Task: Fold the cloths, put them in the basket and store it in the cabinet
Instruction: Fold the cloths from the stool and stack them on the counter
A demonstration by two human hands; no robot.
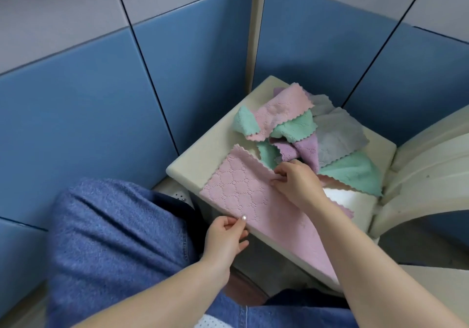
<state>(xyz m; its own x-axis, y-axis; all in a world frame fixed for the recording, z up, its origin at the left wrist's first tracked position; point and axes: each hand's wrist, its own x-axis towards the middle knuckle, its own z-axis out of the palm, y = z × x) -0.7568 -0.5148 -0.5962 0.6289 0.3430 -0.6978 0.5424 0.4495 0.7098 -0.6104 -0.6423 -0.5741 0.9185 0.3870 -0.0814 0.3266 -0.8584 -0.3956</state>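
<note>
My left hand pinches the near edge of the pink square microfibre cloth with the embossed circle pattern and zigzag-cut edges, thumb on top and fingers beneath. My right hand pinches the same cloth at its far edge, fingers curled. The cloth lies spread between my hands on the cream, thick-edged surface, and its near part overhangs the edge towards my lap.

Risk 1: the overhanging part can pull the cloth off the surface if either pinch loosens, since little of it is anchored.

Risk 2: uneven tension between my hands would probably skew the fold, so the zigzag edges fail to align.

Risk 3: the loose pile of green, purple, grey and pink cloths lies just beyond my right hand, touching or nearly touching it. A fold swept that way may snag a neighbouring cloth and drag it into the crease.

Risk 4: a green cloth to the right of my right hand appears to hang over the surface edge and could slide off if the pile is disturbed.

No basket or cabinet is visible.
</note>
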